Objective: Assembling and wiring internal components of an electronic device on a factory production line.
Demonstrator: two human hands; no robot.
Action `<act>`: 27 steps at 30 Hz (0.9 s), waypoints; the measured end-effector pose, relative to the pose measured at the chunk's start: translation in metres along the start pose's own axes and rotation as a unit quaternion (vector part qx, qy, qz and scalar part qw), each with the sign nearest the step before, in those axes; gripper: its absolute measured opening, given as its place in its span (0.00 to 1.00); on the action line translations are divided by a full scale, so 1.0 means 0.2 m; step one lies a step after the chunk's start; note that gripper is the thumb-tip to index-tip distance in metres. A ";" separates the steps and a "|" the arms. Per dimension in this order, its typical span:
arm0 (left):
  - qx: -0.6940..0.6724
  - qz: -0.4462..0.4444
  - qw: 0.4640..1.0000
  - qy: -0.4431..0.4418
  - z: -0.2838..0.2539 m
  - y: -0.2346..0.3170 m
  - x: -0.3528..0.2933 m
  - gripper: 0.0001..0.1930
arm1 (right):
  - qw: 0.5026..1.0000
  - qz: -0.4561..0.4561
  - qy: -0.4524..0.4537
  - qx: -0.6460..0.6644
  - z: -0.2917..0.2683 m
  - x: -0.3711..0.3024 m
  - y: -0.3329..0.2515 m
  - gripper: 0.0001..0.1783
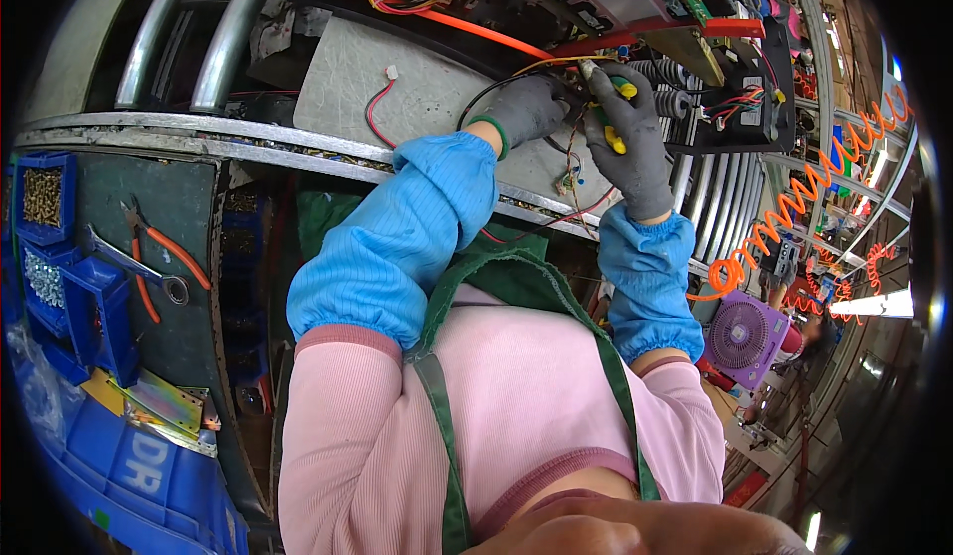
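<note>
Both of my hands wear grey gloves, with blue sleeve covers on the arms. My right hand (632, 138) is closed round a yellow-handled hand tool (613, 140); its working end is hidden, so its exact kind does not show. Just left of it, my left hand (521, 110) has its fingers curled in among thin wires (573, 163); what lies in its fingertips is hidden. Under the hands is a grey metal plate (342, 83), part of a dark-framed machine. A red and black lead with a white connector (390, 73) lies on the plate.
Steel rollers (230, 44) flank the plate, with a metal rail (298, 143) in front. On the left bench are orange-handled pliers (177, 255), a wrench (124, 254) and blue bins of screws (45, 198). An orange coiled hose (784, 219) and a purple fan (745, 339) are at right.
</note>
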State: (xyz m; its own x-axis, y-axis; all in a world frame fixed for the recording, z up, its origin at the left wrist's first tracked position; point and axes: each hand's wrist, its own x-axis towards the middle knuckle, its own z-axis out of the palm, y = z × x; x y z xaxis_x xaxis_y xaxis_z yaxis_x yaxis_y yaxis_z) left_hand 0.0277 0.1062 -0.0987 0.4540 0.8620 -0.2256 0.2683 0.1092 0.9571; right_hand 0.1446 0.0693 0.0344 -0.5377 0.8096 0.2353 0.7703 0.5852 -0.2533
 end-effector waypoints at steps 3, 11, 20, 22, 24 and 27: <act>0.007 -0.004 1.000 -0.002 -0.01 0.01 0.00 0.19 | 1.000 -0.001 -0.013 0.006 -0.02 0.01 0.01 0.29; -0.087 0.105 0.970 0.199 0.11 0.12 -0.13 0.20 | 0.999 -0.009 -0.051 -0.008 -0.02 0.03 0.02 0.31; 0.091 0.436 0.887 0.117 0.16 -0.18 0.17 0.16 | 0.996 -0.026 -0.086 -0.020 -0.01 0.04 0.02 0.38; 0.094 0.399 0.909 0.078 0.09 -0.03 0.07 0.15 | 0.998 -0.020 -0.055 -0.016 -0.02 -0.01 0.05 0.38; 0.044 0.318 0.946 0.046 0.03 0.04 -0.01 0.14 | 1.000 -0.030 -0.005 0.002 -0.04 -0.04 0.05 0.36; -0.137 0.098 0.985 0.046 0.00 0.04 -0.05 0.14 | 0.987 0.024 0.156 -0.015 -0.19 -0.16 -0.06 0.32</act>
State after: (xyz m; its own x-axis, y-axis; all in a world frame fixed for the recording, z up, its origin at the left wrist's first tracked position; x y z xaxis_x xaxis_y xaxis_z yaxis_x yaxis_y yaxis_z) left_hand 0.0250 0.0986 -0.0896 0.3920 0.9196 -0.0270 -0.0621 0.0558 0.9965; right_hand 0.1648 0.0353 0.0656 -0.3726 0.7798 0.5031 0.8041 0.5419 -0.2445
